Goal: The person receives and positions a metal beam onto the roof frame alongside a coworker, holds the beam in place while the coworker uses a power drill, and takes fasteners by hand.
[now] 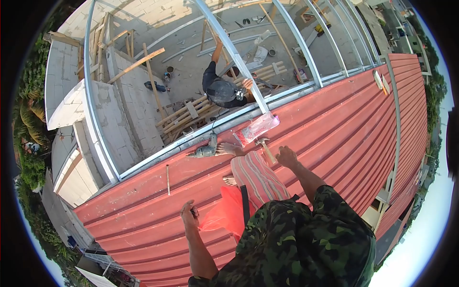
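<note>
My left hand [189, 215] is held above the red roof sheet, beside a red plastic bag [224, 210] at my waist. Its fingers are curled round something small and dark that I cannot make out. My right hand [287, 157] has its fingers curled in, just right of a claw hammer [268, 152] lying on the roof; what it holds, if anything, is hidden. Close to my bare foot [229, 149] lies a grey-green power drill [205, 150]. A clear plastic packet with red print [256, 129] rests past the hammer. Striped cloth [258, 177] covers my leg.
The ribbed roof [334, 138] ends at a metal edge beam [191, 136], with a deep drop beyond. Below, a person in a dark cap [224, 90] grips a metal rafter [234, 55]. A thin rod [168, 180] lies left; small tools [381, 82] lie far right.
</note>
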`<action>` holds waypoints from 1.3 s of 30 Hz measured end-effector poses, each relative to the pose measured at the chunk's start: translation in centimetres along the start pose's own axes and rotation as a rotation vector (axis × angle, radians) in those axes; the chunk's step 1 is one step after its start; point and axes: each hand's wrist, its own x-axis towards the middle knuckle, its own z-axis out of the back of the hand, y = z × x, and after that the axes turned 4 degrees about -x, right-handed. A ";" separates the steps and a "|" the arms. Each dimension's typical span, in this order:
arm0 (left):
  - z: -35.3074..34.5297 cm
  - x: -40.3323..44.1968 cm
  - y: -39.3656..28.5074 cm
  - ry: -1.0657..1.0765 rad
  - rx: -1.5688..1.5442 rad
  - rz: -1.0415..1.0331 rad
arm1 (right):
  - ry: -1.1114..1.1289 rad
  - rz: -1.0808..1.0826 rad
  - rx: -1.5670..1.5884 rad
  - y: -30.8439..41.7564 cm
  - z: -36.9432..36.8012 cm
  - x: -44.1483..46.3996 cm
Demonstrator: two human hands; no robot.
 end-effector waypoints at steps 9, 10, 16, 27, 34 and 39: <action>-0.6 0.1 -0.2 -0.009 -0.016 -0.007 | 0.018 0.030 0.015 0.0 0.7 0.8; -0.7 0.2 -0.2 -0.013 -0.018 -0.004 | 0.017 0.027 0.010 0.0 0.7 0.8; -1.0 0.3 -0.4 -0.025 -0.037 -0.002 | 0.019 0.026 0.011 0.2 1.0 1.3; -1.1 1.0 -0.2 -0.007 -0.022 -0.016 | 0.006 0.052 0.007 0.5 1.3 2.4; -1.2 0.9 -0.7 -0.028 -0.023 -0.007 | 0.047 0.081 -0.006 1.0 1.4 3.1; -1.3 1.3 -1.0 -0.042 -0.020 0.008 | 0.065 0.086 -0.026 2.0 2.2 3.7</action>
